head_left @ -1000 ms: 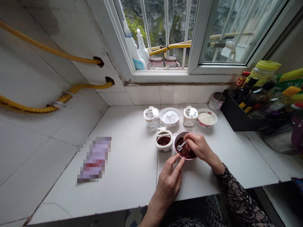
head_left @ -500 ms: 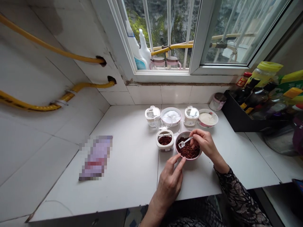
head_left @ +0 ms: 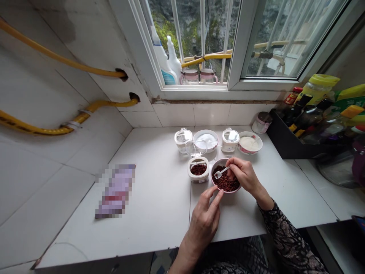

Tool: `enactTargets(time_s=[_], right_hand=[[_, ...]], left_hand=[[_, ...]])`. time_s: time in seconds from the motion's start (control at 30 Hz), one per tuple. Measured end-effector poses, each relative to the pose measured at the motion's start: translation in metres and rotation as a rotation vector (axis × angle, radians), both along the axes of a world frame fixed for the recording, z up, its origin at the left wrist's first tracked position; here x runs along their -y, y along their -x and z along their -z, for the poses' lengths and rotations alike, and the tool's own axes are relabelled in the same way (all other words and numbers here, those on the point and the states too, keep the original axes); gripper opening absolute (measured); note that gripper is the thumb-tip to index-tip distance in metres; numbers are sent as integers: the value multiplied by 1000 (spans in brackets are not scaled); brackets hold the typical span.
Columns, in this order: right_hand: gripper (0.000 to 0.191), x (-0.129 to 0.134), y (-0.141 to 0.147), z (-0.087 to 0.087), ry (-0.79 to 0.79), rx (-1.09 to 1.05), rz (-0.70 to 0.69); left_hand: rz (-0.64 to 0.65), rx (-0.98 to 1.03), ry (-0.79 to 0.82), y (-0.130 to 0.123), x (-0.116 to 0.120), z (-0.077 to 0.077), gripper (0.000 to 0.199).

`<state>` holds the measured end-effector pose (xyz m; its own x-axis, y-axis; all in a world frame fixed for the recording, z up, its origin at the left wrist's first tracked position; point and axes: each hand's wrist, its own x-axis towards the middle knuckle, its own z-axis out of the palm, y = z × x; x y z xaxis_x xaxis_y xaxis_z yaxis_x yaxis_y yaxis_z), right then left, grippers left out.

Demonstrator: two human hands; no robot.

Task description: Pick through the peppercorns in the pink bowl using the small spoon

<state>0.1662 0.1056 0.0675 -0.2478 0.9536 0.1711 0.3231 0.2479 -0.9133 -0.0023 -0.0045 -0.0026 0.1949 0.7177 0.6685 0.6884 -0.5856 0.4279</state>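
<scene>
Between the fingers of my right hand (head_left: 245, 176) is a small white spoon (head_left: 221, 172), its scoop over the dark red grains in a pink-rimmed bowl (head_left: 228, 182). My left hand (head_left: 205, 215) touches the near rim of this bowl with its fingertips, the fingers apart. Just left of the bowl stands a square jar (head_left: 199, 169) with its clear lid raised, holding similar dark red grains. Behind are a bowl of white granules (head_left: 206, 140), a closed white jar (head_left: 230, 140), another such jar (head_left: 183, 140) and a bowl of pale powder (head_left: 250, 143).
A pixelated purple item (head_left: 116, 191) lies on the left of the white counter (head_left: 154, 213). At the right, a black box (head_left: 296, 142) holds several bottles, beside a small lidded jar (head_left: 262, 123). Spray bottles (head_left: 172, 62) stand at the window.
My right hand has shifted slightly down and to the left with the spoon, whose scoop is slightly lower over the grains. My left hand stays at the bowl's rim.
</scene>
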Motion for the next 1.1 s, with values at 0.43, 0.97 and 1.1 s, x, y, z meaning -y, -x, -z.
enactTargets(time_s=[0.43, 0.97, 1.1], right_hand=[[14, 0, 0, -1, 28, -45, 7], [16, -3, 0, -2, 164, -210, 60], [17, -4, -1, -3, 168, -226, 69]], left_hand=[[2, 1, 3, -1, 0, 1, 58], [-1, 0, 7, 0, 0, 1, 57], [4, 5, 5, 0, 0, 1, 58]])
